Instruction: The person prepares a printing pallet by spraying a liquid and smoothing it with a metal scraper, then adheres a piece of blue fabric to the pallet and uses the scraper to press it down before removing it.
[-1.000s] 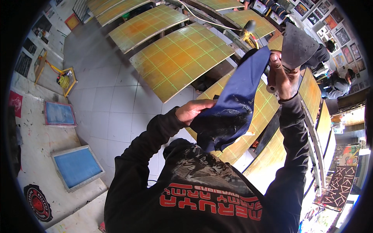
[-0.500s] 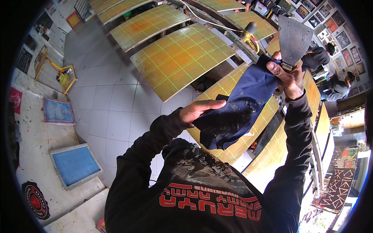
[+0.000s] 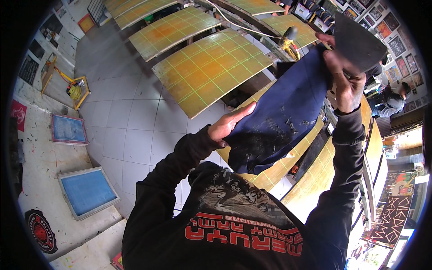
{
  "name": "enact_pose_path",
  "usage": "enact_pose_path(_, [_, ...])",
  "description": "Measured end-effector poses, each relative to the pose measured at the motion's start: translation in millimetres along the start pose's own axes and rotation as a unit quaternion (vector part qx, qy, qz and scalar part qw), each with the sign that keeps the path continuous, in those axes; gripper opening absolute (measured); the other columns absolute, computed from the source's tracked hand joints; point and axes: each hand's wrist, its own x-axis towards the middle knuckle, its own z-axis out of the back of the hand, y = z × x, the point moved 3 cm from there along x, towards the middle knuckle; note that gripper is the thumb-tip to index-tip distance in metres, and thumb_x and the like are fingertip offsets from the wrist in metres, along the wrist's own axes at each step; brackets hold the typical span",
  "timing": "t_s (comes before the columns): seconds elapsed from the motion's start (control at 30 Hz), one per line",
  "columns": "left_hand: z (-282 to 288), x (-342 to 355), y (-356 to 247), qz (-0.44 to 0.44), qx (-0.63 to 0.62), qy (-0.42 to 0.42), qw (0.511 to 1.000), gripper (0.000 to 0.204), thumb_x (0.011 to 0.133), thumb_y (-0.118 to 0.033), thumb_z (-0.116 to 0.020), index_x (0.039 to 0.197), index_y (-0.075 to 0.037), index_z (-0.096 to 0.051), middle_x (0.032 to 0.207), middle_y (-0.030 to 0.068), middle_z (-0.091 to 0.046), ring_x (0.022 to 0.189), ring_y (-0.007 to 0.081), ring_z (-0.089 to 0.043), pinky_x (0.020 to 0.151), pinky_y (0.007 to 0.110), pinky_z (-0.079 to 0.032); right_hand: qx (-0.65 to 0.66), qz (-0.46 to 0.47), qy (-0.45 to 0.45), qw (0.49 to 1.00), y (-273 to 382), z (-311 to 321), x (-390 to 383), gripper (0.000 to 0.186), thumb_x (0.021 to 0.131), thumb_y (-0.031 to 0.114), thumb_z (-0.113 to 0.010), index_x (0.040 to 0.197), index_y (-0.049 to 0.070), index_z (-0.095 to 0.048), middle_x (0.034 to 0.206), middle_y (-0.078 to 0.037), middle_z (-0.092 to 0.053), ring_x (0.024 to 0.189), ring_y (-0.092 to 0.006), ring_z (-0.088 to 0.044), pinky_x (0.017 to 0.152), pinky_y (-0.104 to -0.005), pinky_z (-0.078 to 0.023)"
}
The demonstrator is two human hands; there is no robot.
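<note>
A dark navy cloth with dried black and pale smears stretches between my hands over the boards. My left hand grips its near left edge, thumb on top and the other fingers hidden beneath. At the cloth's far right end, my right hand is closed around a wide-bladed scraper, whose dark flat blade points up and away. The far end of the cloth meets this hand at the thumb. How firmly it is pinched there I cannot tell.
Yellow-brown boards with green grid lines stand in rows on metal frames. A yellow tool with a grey knob rests among them. Blue framed screens lean at the left wall. Other people are at the right.
My right hand has moved right with the scraper, whose blade has tilted to the right. The cloth is drawn out wider and flatter. My left hand has shifted slightly.
</note>
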Motion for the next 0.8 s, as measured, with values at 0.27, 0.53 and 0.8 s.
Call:
enact_pose_path(0.27, [-14, 3, -8, 0.092, -0.119, -0.009, 0.989, 0.047, 0.104, -0.029, -0.029, 0.144, -0.005, -0.032, 0.143, 0.0075, -0.041, 0.13, 0.0185, -0.042, 0.11, 0.033, -0.033, -0.031, 0.099, -0.108, 0.989, 14, 18, 19, 0.017, 0.086, 0.008, -0.069, 0.101, 0.001, -0.07, 0.096, -0.008, -0.069, 0.09, -0.0132, -0.063, 0.088, -0.0281, -0.048])
enact_pose_path(0.53, [-19, 34, -11, -0.053, -0.37, 0.338, 0.864, 0.046, 0.103, -0.028, -0.032, 0.141, -0.001, -0.036, 0.141, 0.0064, -0.044, 0.128, 0.0172, -0.043, 0.111, 0.033, -0.031, -0.104, 0.197, -0.072, 0.972, 26, 68, 61, 0.024, 0.09, 0.003, -0.061, 0.114, 0.0, -0.064, 0.108, -0.014, -0.067, 0.105, -0.0207, -0.063, 0.098, -0.0355, -0.047])
enact_pose_path(0.8, [-24, 32, -6, 0.127, -0.677, 0.418, 0.592, 0.043, 0.102, -0.027, -0.038, 0.138, -0.003, -0.041, 0.139, 0.0061, -0.045, 0.127, 0.0143, -0.044, 0.111, 0.033, -0.031, -0.182, 0.234, -0.001, 0.955, 61, 70, 98, 0.03, 0.096, 0.008, -0.051, 0.125, 0.003, -0.058, 0.12, -0.015, -0.062, 0.118, -0.0252, -0.056, 0.105, -0.0385, -0.041])
